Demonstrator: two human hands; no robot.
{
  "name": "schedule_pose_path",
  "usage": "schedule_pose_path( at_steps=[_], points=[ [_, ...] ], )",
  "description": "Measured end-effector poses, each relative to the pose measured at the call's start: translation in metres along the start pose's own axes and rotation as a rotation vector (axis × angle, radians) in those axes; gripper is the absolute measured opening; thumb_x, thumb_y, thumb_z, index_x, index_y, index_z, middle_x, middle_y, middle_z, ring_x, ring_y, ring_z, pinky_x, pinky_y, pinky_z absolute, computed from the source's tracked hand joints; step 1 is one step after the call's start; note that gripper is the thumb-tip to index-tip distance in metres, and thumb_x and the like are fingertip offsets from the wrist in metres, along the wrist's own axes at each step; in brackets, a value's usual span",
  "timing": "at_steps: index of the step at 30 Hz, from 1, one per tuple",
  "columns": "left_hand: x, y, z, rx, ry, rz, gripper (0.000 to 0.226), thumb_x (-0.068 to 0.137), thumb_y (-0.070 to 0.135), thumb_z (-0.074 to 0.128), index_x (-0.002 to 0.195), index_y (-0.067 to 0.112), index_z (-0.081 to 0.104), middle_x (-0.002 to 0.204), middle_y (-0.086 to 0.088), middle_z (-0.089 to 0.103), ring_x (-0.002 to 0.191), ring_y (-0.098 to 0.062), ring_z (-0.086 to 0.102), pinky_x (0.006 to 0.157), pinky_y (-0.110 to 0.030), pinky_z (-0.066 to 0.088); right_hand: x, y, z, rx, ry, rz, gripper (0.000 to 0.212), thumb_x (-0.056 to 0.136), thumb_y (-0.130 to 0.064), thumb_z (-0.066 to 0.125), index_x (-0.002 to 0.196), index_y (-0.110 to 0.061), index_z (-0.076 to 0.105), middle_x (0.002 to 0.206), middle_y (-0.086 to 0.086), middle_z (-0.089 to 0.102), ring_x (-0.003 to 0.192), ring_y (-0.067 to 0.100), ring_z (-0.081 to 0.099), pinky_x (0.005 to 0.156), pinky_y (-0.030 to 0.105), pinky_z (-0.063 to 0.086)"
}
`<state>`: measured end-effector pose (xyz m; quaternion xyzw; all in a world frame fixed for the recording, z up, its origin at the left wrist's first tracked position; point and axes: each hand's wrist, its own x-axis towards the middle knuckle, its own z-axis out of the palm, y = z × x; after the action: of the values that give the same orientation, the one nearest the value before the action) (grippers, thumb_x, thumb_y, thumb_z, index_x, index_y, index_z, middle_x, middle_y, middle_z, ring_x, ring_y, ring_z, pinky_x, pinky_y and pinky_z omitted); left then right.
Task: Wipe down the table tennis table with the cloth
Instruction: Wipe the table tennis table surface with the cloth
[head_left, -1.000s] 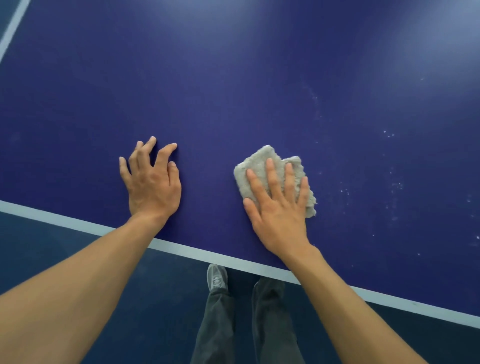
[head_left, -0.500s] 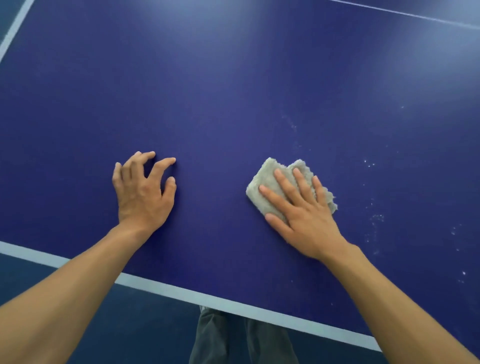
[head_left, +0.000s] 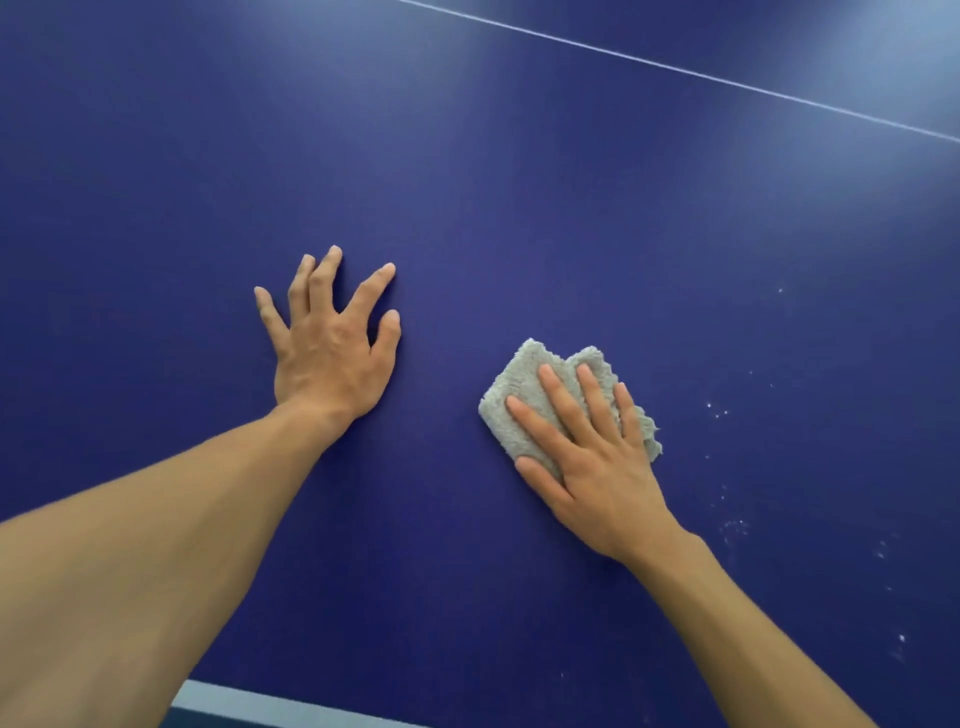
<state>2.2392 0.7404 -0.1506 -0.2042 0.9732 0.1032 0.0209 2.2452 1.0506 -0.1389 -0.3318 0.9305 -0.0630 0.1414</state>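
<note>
The blue table tennis table (head_left: 519, 182) fills the view. A folded grey cloth (head_left: 524, 384) lies flat on it, right of centre. My right hand (head_left: 592, 457) presses down on the cloth with fingers stretched over it, pointing up and left. My left hand (head_left: 332, 343) rests palm-down on the bare table to the left of the cloth, fingers spread, holding nothing.
White specks of dust (head_left: 719, 413) dot the table to the right of the cloth. A thin white centre line (head_left: 727, 78) crosses the top right. The table's white edge stripe (head_left: 270, 704) shows at the bottom.
Both hands have slid farther onto the table, away from the near edge. The cloth moved along under my right hand, and my left fingers have flattened out. My legs have dropped out of view.
</note>
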Motion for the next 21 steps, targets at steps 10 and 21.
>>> schedule_pose_path(
  at_steps=[10,21],
  points=[
    [0.003,0.002,-0.005,0.039,-0.040,0.004,0.058,0.100,0.057,0.027,0.156,0.045,0.031,0.167,-0.007,0.016,0.158,-0.031,0.010,0.122,-0.070,0.004,0.180,-0.005,-0.036,0.139,0.060,0.542,0.064,0.106,-0.058,0.021,0.164,-0.046,-0.005,0.174,-0.005,-0.019,0.158,0.032,-0.023,0.123,0.062,-0.015],
    [0.004,0.003,-0.005,0.069,-0.008,0.024,0.059,0.097,0.053,0.033,0.153,0.039,0.043,0.165,-0.012,0.025,0.155,-0.036,0.021,0.119,-0.075,0.009,0.230,0.077,-0.066,0.015,0.045,0.244,0.061,0.106,-0.059,0.027,0.163,-0.048,0.010,0.175,-0.009,-0.005,0.161,0.028,-0.008,0.127,0.056,-0.007]
  ],
)
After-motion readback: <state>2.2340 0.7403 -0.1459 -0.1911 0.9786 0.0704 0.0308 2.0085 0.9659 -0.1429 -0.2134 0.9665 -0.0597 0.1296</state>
